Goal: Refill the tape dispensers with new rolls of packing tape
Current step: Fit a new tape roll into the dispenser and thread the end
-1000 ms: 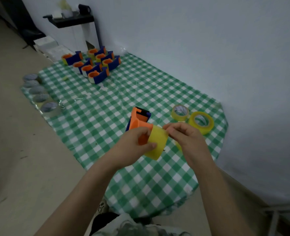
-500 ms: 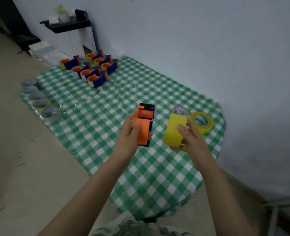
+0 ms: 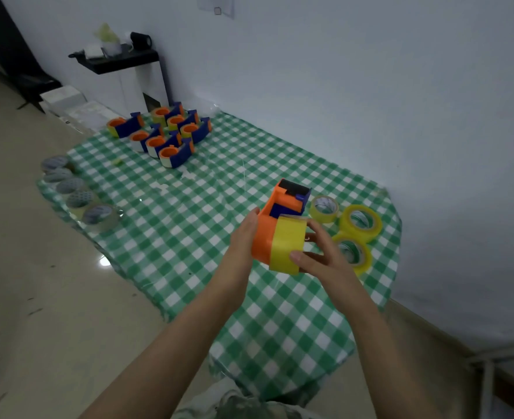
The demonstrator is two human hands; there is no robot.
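Observation:
My left hand (image 3: pixel 243 237) grips an orange and blue tape dispenser (image 3: pixel 275 219) from its left side, held above the green checked cloth (image 3: pixel 189 225). My right hand (image 3: pixel 319 255) holds a yellow tape roll (image 3: pixel 287 247) by its rim, thumb below and fingers above. The roll's side sits against the dispenser's orange hub. Three more yellow rolls lie just right of my hands: a small one (image 3: pixel 324 208), a larger one (image 3: pixel 361 222) and one (image 3: pixel 354 255) partly hidden behind my right hand.
Several loaded orange and blue dispensers (image 3: pixel 162 136) stand grouped at the cloth's far corner. Several greyish tape rolls (image 3: pixel 74 190) line the cloth's left edge. A white wall runs along the right, and a small white stand with a black shelf (image 3: pixel 120 60) is at the back.
The dispenser and the yellow roll were held apart half a second ago; now my right hand has brought the roll against the dispenser's hub. The view has shifted slightly.

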